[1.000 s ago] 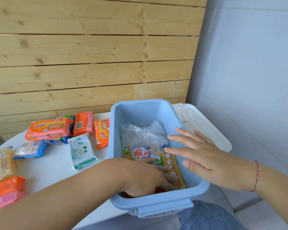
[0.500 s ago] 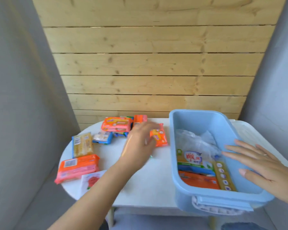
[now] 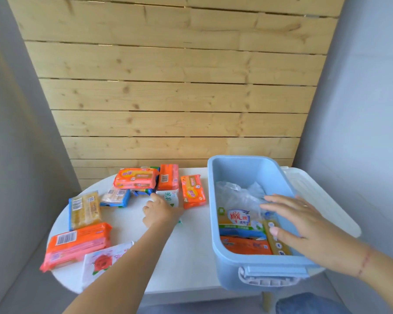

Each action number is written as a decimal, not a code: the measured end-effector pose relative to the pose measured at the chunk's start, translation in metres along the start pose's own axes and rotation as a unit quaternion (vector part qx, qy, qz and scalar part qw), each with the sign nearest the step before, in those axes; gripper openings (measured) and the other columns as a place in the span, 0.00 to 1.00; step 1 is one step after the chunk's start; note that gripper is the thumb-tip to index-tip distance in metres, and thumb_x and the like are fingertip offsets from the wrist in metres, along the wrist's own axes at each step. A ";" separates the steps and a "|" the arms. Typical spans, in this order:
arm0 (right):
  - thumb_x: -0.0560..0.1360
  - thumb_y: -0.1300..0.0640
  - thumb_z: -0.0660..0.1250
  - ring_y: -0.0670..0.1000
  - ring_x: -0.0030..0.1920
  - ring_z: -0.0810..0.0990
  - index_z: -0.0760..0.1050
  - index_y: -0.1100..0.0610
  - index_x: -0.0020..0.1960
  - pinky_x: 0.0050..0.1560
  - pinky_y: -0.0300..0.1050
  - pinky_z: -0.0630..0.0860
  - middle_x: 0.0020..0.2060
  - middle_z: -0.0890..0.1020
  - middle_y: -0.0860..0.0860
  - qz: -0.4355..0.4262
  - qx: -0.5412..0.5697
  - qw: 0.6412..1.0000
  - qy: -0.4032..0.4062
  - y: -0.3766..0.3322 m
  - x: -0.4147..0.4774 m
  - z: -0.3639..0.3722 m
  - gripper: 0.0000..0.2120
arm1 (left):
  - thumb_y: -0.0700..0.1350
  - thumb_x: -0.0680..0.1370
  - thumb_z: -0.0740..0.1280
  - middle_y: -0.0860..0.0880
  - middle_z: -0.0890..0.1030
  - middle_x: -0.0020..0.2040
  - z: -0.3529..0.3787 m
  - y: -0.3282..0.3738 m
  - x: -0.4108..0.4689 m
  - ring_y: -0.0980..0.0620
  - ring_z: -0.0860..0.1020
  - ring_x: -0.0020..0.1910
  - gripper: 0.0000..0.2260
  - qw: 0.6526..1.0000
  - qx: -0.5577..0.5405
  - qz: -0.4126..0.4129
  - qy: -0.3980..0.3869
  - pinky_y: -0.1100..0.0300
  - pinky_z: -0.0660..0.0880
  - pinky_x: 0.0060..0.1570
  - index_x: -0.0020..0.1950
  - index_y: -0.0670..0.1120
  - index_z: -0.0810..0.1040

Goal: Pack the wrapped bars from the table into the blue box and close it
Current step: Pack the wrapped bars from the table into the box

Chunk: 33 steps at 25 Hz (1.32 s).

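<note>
The blue box (image 3: 213, 223) stands open on the right of the white table (image 3: 191, 257). Inside lie a clear plastic bag (image 3: 236, 196), a blue and green bar (image 3: 238, 220), an orange bar (image 3: 245, 245) and a yellow bar (image 3: 275, 241). My right hand (image 3: 304, 225) hovers flat, fingers spread, over the box's right side. My left hand (image 3: 160, 211) lies on a white and green bar (image 3: 169, 197) on the table, fingers curled around it. Several more wrapped bars lie to the left: orange ones (image 3: 192, 191) (image 3: 168, 176) (image 3: 135, 177) (image 3: 76, 244), a yellow one (image 3: 84, 209), a blue-edged one (image 3: 116, 197) and a white rose-printed one (image 3: 102, 261).
The white lid (image 3: 315, 189) lies under and behind the box at the table's right end. A wooden slat wall (image 3: 168, 98) stands behind the table, with grey walls on both sides. My knee in jeans (image 3: 304, 303) shows below the table's front edge.
My left hand came out of the box, swung left across the table and settled on the white and green bar. My right hand stayed over the box. The view shifted left.
</note>
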State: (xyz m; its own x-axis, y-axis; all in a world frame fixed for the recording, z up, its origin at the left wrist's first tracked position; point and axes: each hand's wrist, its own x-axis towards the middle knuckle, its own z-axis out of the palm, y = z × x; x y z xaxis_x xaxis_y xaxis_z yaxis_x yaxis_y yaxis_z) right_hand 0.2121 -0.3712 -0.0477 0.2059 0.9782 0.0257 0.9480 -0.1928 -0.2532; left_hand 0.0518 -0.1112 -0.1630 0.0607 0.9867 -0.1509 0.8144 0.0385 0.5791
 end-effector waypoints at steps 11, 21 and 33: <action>0.70 0.50 0.71 0.41 0.74 0.53 0.53 0.41 0.74 0.72 0.37 0.50 0.74 0.56 0.42 -0.156 0.041 0.982 0.095 -0.052 0.077 -0.046 0.39 | 0.50 0.68 0.68 0.53 0.81 0.32 -0.119 0.040 -0.058 0.55 0.76 0.33 0.08 0.839 -0.419 0.197 -0.285 0.62 0.72 0.36 0.39 0.48 0.85; 0.73 0.49 0.68 0.52 0.49 0.74 0.73 0.52 0.58 0.45 0.44 0.67 0.49 0.76 0.47 -0.015 -0.004 0.997 0.078 0.008 0.129 -0.048 0.15 | 0.48 0.76 0.66 0.47 0.81 0.53 -0.085 0.077 0.007 0.50 0.78 0.49 0.13 0.914 -0.343 0.121 -0.181 0.58 0.74 0.49 0.59 0.47 0.78; 0.71 0.55 0.69 0.52 0.40 0.71 0.66 0.53 0.45 0.37 0.46 0.65 0.42 0.72 0.48 0.034 -0.110 0.993 0.018 0.024 0.174 0.009 0.12 | 0.57 0.62 0.75 0.48 0.52 0.78 -0.064 -0.012 0.136 0.44 0.48 0.77 0.50 0.937 0.269 0.218 -0.033 0.45 0.47 0.73 0.77 0.52 0.51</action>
State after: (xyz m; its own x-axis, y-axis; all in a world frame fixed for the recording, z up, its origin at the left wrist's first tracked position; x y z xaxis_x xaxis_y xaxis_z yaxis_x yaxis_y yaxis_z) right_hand 0.2682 -0.2054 -0.0580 0.2762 0.9597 0.0510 0.9608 -0.2745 -0.0391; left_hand 0.0138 0.0330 -0.1393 0.4772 0.8772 -0.0530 0.8758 -0.4697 0.1117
